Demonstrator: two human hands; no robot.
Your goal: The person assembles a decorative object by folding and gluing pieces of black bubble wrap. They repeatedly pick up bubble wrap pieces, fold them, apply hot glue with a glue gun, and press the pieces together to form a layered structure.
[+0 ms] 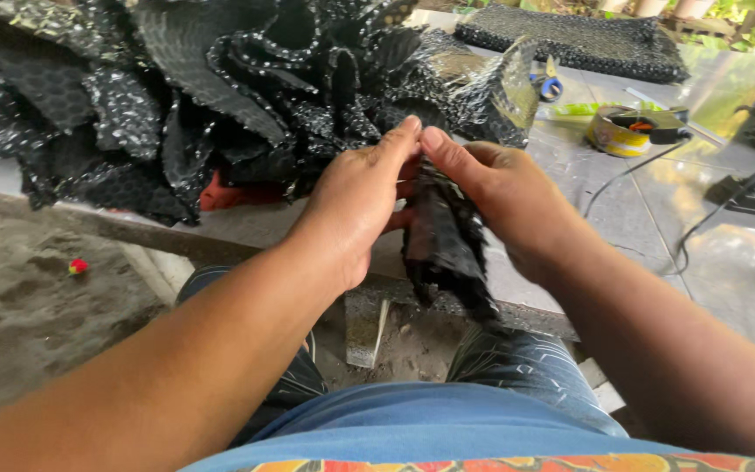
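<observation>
1. Head view: I see my left hand [356, 205] and right hand [504, 197] both closed around a folded black honeycomb-textured mesh piece [443, 245], held over the counter [622, 218] edge.
2. A heap of black studded mesh pieces [203, 96] lies behind.

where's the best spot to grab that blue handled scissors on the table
Probably by the blue handles, coming from above on the near side. The scissors lie flat on the table with the handles toward the person and open tabletop around them, while the bulky black pile crowds their left. Both the left hand and right hand are occupied.
</observation>
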